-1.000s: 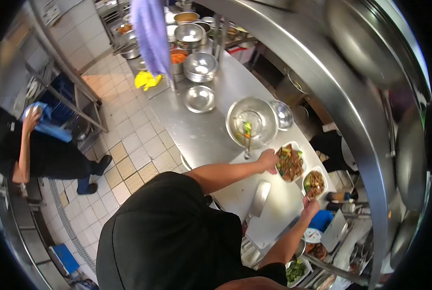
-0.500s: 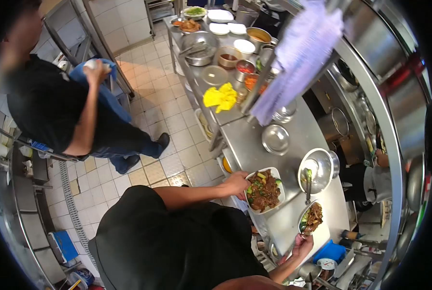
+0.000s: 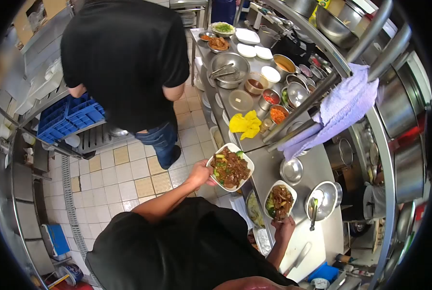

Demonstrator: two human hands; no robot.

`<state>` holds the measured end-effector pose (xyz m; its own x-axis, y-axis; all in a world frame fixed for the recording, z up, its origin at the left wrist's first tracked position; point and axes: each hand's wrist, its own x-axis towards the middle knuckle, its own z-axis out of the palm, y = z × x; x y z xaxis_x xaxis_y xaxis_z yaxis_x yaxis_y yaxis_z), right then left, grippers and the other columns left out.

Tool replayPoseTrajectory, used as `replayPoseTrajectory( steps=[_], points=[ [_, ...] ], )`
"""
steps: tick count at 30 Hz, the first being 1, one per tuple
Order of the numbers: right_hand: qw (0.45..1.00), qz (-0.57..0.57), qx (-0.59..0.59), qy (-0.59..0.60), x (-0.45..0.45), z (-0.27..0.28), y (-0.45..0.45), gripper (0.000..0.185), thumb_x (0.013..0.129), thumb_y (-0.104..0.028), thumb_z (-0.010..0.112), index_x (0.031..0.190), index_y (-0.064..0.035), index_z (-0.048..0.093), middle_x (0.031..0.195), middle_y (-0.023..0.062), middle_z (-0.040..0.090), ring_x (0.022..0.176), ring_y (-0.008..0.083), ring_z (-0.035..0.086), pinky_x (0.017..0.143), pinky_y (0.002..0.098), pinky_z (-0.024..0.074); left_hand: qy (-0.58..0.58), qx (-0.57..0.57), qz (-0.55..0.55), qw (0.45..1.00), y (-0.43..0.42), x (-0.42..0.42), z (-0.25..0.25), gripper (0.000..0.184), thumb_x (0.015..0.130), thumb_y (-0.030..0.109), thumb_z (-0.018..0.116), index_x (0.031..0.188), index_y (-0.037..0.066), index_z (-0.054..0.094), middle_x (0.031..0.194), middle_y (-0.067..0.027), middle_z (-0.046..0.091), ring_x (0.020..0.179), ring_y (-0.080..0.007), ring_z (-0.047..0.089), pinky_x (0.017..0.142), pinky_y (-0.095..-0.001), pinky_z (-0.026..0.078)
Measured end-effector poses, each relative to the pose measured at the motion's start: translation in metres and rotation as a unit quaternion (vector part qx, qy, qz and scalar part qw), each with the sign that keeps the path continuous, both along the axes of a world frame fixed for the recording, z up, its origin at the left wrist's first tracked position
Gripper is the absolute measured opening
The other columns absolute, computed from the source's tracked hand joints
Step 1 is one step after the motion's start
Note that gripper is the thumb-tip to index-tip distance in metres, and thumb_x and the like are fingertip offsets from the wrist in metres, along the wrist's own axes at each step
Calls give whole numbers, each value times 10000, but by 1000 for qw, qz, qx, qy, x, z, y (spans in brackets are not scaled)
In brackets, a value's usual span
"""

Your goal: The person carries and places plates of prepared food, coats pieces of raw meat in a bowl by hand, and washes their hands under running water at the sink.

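My left hand grips the edge of a white square bowl heaped with brown meat and green vegetables. That bowl is held over the floor beside the counter's edge. In my right hand is a second white bowl with a similar brown and green filling, near the counter edge. To the right of it stands a metal bowl with a spoon leaning in it. A small empty-looking metal bowl sits just beyond.
A co-worker in black stands ahead on the left, beside blue crates. The steel counter carries several ingredient containers and a yellow cloth. A purple towel hangs on a rail. A knife lies on the white board.
Both filled bowls have moved left and forward in my hands, the left one off the counter. The co-worker has turned their back and stands closer to the crates. My view has shifted.
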<state>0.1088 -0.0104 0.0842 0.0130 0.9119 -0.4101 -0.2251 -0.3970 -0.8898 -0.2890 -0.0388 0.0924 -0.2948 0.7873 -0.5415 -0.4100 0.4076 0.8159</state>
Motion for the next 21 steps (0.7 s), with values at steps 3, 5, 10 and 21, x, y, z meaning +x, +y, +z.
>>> replayPoseTrajectory(
  steps=[3,5,10,21],
  points=[
    [999,47,-1,1,-38,3,22,203,795,-73,473,929,49,564,810,136,641,575,222,632,480,321,549,-20,19,38,999,-10,-29,-13,298,736,-10,457,1014,-84,534,806,-193,639,570,-267,648,477,-333,582],
    [997,73,1,-5,-59,4,35,226,789,-60,460,951,56,566,815,141,645,577,223,637,489,325,558,-15,14,73,997,-16,-45,-12,319,720,-24,450,1022,-82,535,800,-195,645,558,-266,650,462,-327,577],
    [994,104,-5,-15,-124,8,61,277,762,-25,425,973,65,581,839,150,656,570,193,635,490,297,558,-16,1,108,994,-17,-101,-12,305,729,-33,449,1022,-73,523,776,-185,642,545,-261,650,463,-325,579],
    [992,128,-4,1,-312,22,119,259,817,-80,463,1014,52,568,805,132,655,576,173,640,487,291,576,-37,11,103,994,44,-283,-20,256,766,6,422,1000,-23,521,788,-172,638,565,-262,653,492,-345,570]
  ],
)
